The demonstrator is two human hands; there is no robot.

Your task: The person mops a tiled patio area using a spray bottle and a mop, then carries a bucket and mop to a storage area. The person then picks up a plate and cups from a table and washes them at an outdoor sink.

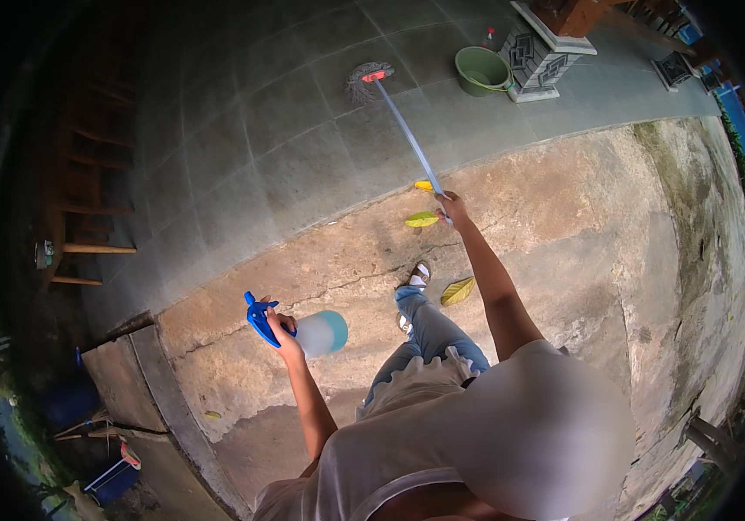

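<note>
My left hand point(280, 330) is closed around the neck of a spray bottle point(318, 333) with a blue trigger head. The bottle is tilted on its side in the air, and bluish liquid shows toward its base. Out to the right, my right hand point(451, 209) grips the near end of a mop point(407, 135) by its pale blue handle. The handle slants away from me to a red clamp and a grey string mop head point(369, 82), which lies on the dark tiled floor.
A green bucket point(482, 71) stands beside a patterned pillar base point(535, 59), with a bottle point(489, 36) behind it. Yellow leaves point(457, 291) lie on the rough concrete point(554, 260) around my feet. Wooden furniture point(95, 208) lines the left side. A low step edge separates tiles from concrete.
</note>
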